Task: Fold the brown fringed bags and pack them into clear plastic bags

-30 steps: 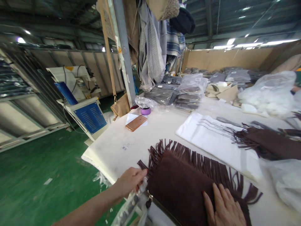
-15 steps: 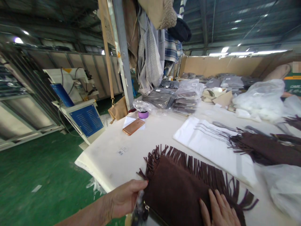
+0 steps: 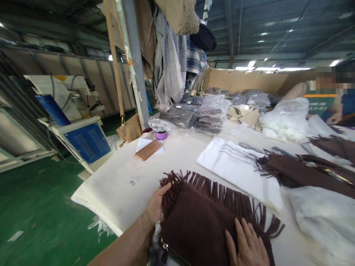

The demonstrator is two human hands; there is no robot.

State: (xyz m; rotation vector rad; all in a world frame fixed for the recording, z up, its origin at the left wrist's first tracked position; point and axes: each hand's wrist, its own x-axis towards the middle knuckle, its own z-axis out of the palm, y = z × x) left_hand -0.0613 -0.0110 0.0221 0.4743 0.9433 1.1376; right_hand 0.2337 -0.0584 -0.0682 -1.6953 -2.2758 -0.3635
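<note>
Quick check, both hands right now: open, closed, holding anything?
Left hand: curled around the left edge of the brown fringed bag, gripping it.
Right hand: open, fingers spread, pressed flat on top of the same bag.

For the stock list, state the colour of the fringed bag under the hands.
Dark brown suede fringed bag, head view.

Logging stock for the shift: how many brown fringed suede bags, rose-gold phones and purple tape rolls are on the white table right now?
Brown fringed suede bags: 3, one under both hands, one mid-table, one at the far right
Rose-gold phone: 1
Purple tape roll: 1
Total: 5
</note>
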